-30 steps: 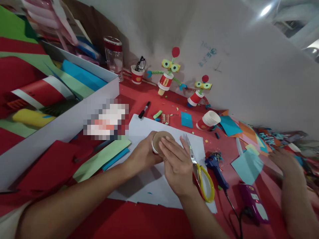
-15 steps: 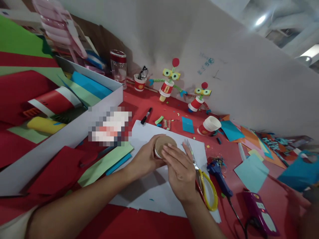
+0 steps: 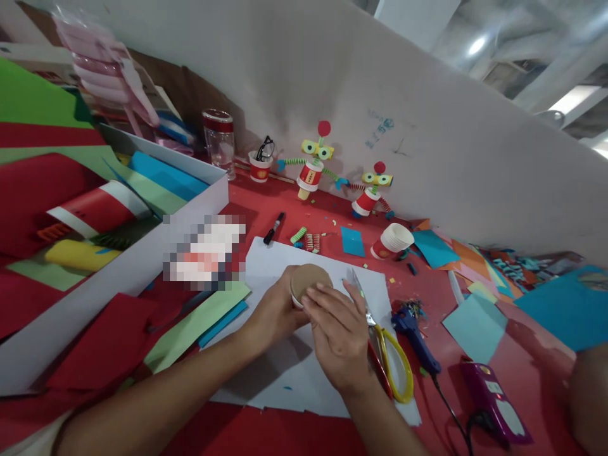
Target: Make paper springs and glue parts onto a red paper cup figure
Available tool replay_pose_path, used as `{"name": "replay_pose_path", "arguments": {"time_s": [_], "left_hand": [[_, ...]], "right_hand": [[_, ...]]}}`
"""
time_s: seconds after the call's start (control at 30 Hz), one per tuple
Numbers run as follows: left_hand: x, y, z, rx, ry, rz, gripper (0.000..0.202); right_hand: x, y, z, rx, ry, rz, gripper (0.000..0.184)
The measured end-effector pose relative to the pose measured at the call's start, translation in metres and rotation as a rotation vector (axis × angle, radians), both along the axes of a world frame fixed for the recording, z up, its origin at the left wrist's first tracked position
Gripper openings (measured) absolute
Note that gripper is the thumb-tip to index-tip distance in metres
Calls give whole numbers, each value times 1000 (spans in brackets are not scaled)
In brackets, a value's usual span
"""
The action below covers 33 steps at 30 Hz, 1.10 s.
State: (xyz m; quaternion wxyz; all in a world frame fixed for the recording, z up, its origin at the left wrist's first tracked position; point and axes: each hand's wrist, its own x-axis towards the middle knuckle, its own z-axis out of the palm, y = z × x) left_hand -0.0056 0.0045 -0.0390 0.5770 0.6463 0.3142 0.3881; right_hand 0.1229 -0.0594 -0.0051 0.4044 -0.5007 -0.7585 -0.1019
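Observation:
My left hand (image 3: 280,301) is wrapped around a paper cup (image 3: 296,303), most of whose side is hidden by my fingers. A round brown cardboard disc (image 3: 308,278) covers the cup's top. My right hand (image 3: 339,335) lies over the near right part of the disc with its fingers stretched out. Its little finger is spread away from the others, and its thumb is hidden. Under both hands is a white paper sheet (image 3: 270,380). Scissors (image 3: 392,367) with yellow and red handles lie beside my right hand, blades pointing away.
Right of the sheet are a blue glue gun (image 3: 418,342) and a purple device (image 3: 494,399). Two paper-cup robots (image 3: 311,174) stand by the wall, near stacked cups (image 3: 393,240). A white box (image 3: 199,209) of coloured paper fills the left. A black marker (image 3: 274,228) lies behind the sheet.
The view has shifted slightly, so the table scene sits a little lower and further left. Both hands stay at the cup, and my right fingers have barely moved on the disc.

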Motion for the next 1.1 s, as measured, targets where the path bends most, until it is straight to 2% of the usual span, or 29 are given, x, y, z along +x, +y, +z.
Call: {"name": "replay_pose_path", "arguments": {"time_s": [0.1, 0.17, 0.23, 0.33, 0.43, 0.53, 0.67, 0.77, 0.87, 0.97, 1.1], "left_hand": [[0, -1, 2, -32, 15, 4, 55], [0, -1, 7, -52, 34, 15, 61], [-3, -1, 15, -58, 42, 26, 68], [-12, 1, 30, 4, -8, -39, 76], [-19, 3, 37, 181, -2, -84, 83], [-18, 5, 34, 289, 33, -10, 77], [-13, 3, 29, 56, -68, -31, 64], [-9, 1, 31, -116, -102, -18, 64], [-7, 1, 31, -212, -84, 33, 67], [-6, 1, 27, -179, -91, 44, 78], [-10, 3, 27, 27, -45, 85, 104]], "right_hand": [[-2, -2, 1, -2, 24, 18, 41], [-1, -2, 1, -9, 136, -10, 36], [3, -1, 2, -62, 399, -112, 25], [11, 4, 5, -214, 997, -249, 16], [16, 9, 5, -382, 1466, -140, 20], [14, 11, 1, -587, 1659, -8, 20], [5, 9, -4, -731, 1660, 19, 22], [4, 8, -2, -642, 1486, -38, 28], [5, 8, 2, -573, 1292, 75, 42], [2, 12, 7, -623, 1184, 213, 53], [1, 24, 14, -702, 1284, 249, 40]]}}
